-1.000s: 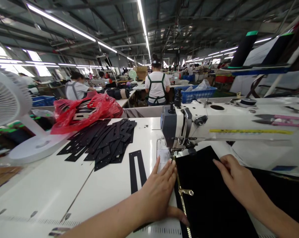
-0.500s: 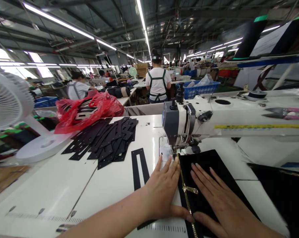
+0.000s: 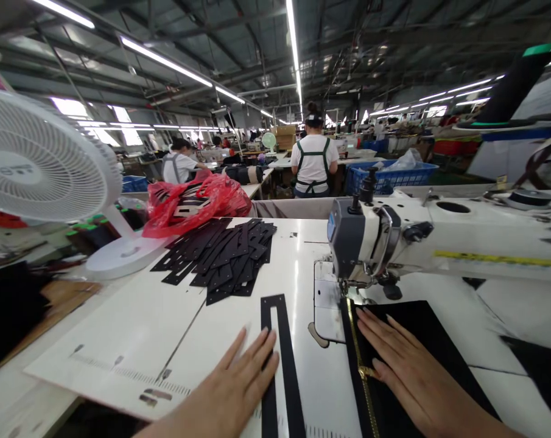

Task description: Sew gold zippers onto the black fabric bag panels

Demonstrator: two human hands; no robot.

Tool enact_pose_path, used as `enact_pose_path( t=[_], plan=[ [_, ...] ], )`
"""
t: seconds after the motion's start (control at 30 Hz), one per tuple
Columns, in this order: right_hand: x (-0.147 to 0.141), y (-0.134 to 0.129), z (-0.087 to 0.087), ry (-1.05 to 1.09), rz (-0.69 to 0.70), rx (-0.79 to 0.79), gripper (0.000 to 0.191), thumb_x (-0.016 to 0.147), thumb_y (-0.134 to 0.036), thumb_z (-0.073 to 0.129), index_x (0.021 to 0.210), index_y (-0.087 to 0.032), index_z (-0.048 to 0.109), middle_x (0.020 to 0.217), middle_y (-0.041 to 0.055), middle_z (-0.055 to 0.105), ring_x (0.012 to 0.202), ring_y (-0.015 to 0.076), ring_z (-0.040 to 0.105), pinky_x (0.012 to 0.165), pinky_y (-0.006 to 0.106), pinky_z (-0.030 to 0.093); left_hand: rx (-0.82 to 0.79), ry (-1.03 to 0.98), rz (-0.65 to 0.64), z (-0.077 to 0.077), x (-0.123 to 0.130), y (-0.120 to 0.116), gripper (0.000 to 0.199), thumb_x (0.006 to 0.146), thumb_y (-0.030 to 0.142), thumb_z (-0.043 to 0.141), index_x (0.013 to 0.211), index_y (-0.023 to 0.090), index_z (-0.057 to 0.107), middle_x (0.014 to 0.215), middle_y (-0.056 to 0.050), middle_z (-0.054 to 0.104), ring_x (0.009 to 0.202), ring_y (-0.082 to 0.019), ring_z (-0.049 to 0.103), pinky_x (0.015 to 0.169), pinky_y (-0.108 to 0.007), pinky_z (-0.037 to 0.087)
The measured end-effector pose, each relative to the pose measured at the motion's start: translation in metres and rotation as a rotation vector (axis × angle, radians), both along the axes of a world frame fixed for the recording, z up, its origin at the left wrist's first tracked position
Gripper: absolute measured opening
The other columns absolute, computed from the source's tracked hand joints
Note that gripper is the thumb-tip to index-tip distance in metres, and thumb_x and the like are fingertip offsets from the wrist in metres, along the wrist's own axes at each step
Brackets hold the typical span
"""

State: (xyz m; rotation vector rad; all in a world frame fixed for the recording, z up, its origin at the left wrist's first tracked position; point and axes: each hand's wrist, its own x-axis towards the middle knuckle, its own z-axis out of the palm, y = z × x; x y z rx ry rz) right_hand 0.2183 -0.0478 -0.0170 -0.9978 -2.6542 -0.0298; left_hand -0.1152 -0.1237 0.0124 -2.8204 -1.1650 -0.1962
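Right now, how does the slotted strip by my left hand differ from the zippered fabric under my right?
The slotted strip is narrow; the zippered fabric is broader. The strip has a long opening down its middle, while the fabric has a gold zipper near its left edge. The strip lies left of the sewing machine head; the fabric's far left corner is beneath it. Both are black and lie on the white tabletop.

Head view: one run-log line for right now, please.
left hand: fingers over slotted black strip | right hand: flat on black zippered fabric | sewing machine: at fabric's far end | strip pile: beside red bag
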Motion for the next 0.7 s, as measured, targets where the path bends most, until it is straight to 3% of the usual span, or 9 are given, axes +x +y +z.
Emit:
enact_pose_path(
  t=[0.07, 0.13, 0.3, 0.4, 0.5, 0.6, 0.7],
  plan=[
    [0.000, -0.001, 0.000, -0.003, 0.007, 0.055, 0.057, 0.093, -0.025, 0.038, 0.145, -0.019, 0.016, 0.145, 0.0080, 0.029, 0.131, 0.0237, 0.031, 0.103, 0.049, 0.036, 0.118, 0.029, -0.044, -0.014, -0.002, -0.014, 0.057, 0.089, 0.024, 0.056, 0.140, 0.017, 0.032, 0.140, -0.012, 0.040, 0.131, -0.029, 0.033, 0.107, -0.047, 0.030],
    [-0.001, -0.002, 0.001, -0.005, 0.003, 0.103, 0.057, 0.092, -0.027, 0.040, 0.145, -0.018, 0.020, 0.144, 0.0085, 0.031, 0.130, 0.0243, 0.034, 0.101, 0.048, 0.039, 0.183, -0.005, -0.066, -0.024, 0.000, -0.019, 0.040, 0.093, 0.018, 0.046, 0.133, 0.019, 0.043, 0.134, -0.006, 0.050, 0.129, -0.025, 0.038, 0.106, -0.040, 0.035],
    [-0.005, 0.003, 0.003, 0.051, -0.048, 0.137, 0.043, 0.092, -0.024, 0.038, 0.134, -0.016, 0.043, 0.136, 0.0086, 0.046, 0.121, 0.0231, 0.047, 0.093, 0.043, 0.047, 0.181, -0.329, 0.029, -0.031, -0.006, 0.003, 0.037, 0.099, 0.026, 0.029, 0.128, 0.019, 0.049, 0.119, -0.010, 0.060, 0.111, -0.020, 0.055, 0.089, -0.029, 0.051],
    [-0.008, 0.007, 0.006, 0.059, -0.058, 0.166, 0.039, 0.091, -0.018, 0.037, 0.127, -0.014, 0.052, 0.132, 0.0103, 0.050, 0.117, 0.0228, 0.051, 0.090, 0.041, 0.049, 0.122, -0.394, 0.106, -0.024, -0.006, 0.019, 0.035, 0.098, 0.021, 0.029, 0.122, 0.021, 0.054, 0.117, -0.010, 0.061, 0.101, -0.019, 0.059, 0.085, -0.031, 0.054],
    [-0.010, 0.007, 0.009, -0.014, -0.033, 0.217, 0.042, 0.088, -0.013, 0.038, 0.127, -0.012, 0.051, 0.132, 0.0118, 0.049, 0.121, 0.0244, 0.047, 0.094, 0.045, 0.046, 0.217, -0.440, 0.089, -0.009, 0.010, 0.028, 0.034, 0.096, 0.017, 0.031, 0.124, 0.018, 0.051, 0.117, -0.012, 0.061, 0.108, -0.020, 0.057, 0.087, -0.034, 0.052],
    [-0.012, 0.004, 0.008, -0.072, -0.019, 0.228, 0.044, 0.087, -0.012, 0.037, 0.129, -0.010, 0.048, 0.133, 0.0139, 0.047, 0.124, 0.0248, 0.044, 0.097, 0.048, 0.043, 0.284, -0.475, -0.013, 0.006, 0.046, 0.035, 0.037, 0.094, 0.016, 0.033, 0.129, 0.011, 0.045, 0.122, -0.017, 0.057, 0.114, -0.021, 0.055, 0.089, -0.033, 0.052],
    [-0.013, 0.002, 0.006, -0.072, -0.028, 0.199, 0.044, 0.088, -0.014, 0.035, 0.131, -0.009, 0.045, 0.134, 0.0157, 0.046, 0.125, 0.0238, 0.041, 0.097, 0.047, 0.043, 0.296, -0.413, -0.085, 0.009, 0.088, 0.048, 0.034, 0.092, 0.014, 0.036, 0.122, 0.005, 0.049, 0.120, -0.020, 0.058, 0.111, -0.023, 0.057, 0.089, -0.033, 0.053]
  ],
)
